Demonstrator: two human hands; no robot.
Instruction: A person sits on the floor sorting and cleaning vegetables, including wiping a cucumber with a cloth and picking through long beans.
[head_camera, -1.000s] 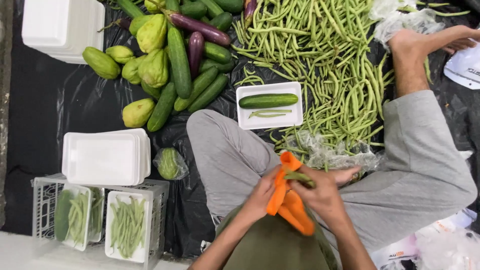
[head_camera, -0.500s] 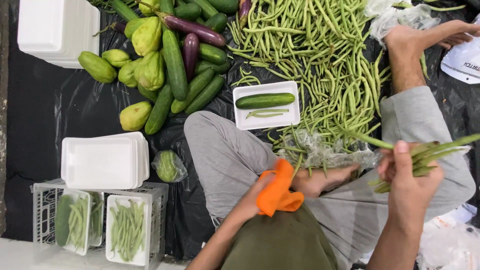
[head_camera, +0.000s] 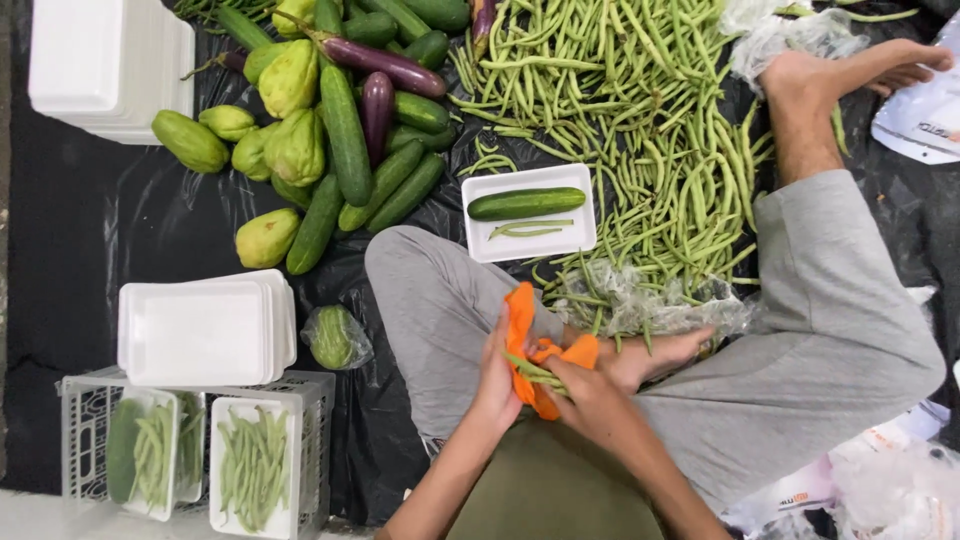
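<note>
I sit cross-legged on black sheeting. My left hand (head_camera: 497, 378) grips an orange cloth (head_camera: 522, 322) in my lap. My right hand (head_camera: 590, 403) holds a small bunch of green beans (head_camera: 531, 370) against that cloth. Just beyond my knees lies a white foam tray (head_camera: 578, 235) with a cucumber (head_camera: 526, 203) and a few beans on it. A large heap of green beans (head_camera: 640, 120) spreads past the tray.
Cucumbers, chayotes (head_camera: 290, 140) and purple aubergines (head_camera: 385, 65) are piled far left of the beans. Stacks of empty foam trays (head_camera: 200, 330) lie at left. A white crate (head_camera: 300, 390) holds filled trays. A wrapped vegetable (head_camera: 333, 338) lies by my knee.
My right hand, which was out to the right holding a bunch of beans, has come back to my lap and now presses beans against the orange cloth.
</note>
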